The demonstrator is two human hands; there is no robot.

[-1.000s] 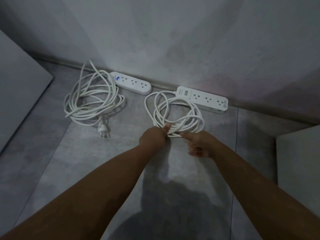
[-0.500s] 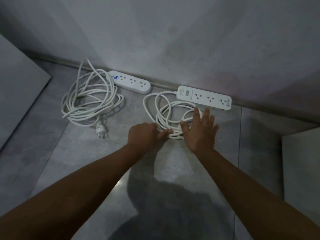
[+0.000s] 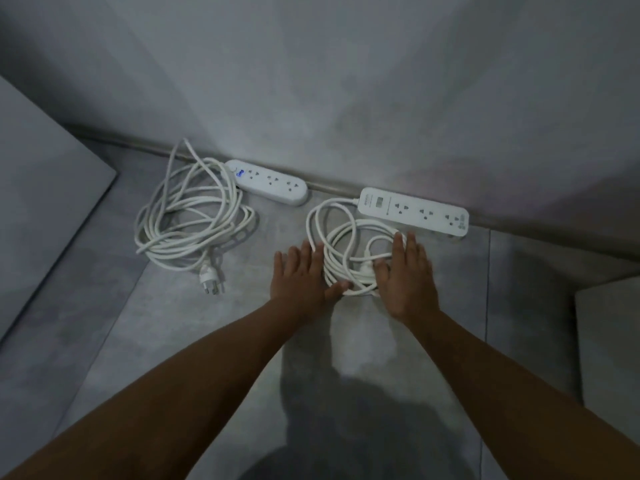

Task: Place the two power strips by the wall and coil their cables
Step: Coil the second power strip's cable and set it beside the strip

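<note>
Two white power strips lie against the wall's base. The rounded left power strip [image 3: 268, 181] has its cable [image 3: 188, 216] in a loose coil to its left, plug [image 3: 211, 280] toward me. The rectangular right power strip [image 3: 414, 211] has its cable [image 3: 349, 252] coiled in front of it. My left hand [image 3: 299, 277] rests flat, fingers spread, against that coil's left side, thumb touching the near loops. My right hand [image 3: 405, 278] lies flat on the coil's right side, fingers apart, covering part of it.
A grey tiled floor [image 3: 207, 341] meets a grey wall [image 3: 346, 98]. A grey panel [image 3: 38, 209] stands at the left. A pale block [image 3: 609, 341] sits at the right edge. My shadow falls on the floor between my arms.
My left hand has opened from a fist to a flat spread beside the right coil. My right hand shifted to the coil's right side, and the coil looks tighter.
</note>
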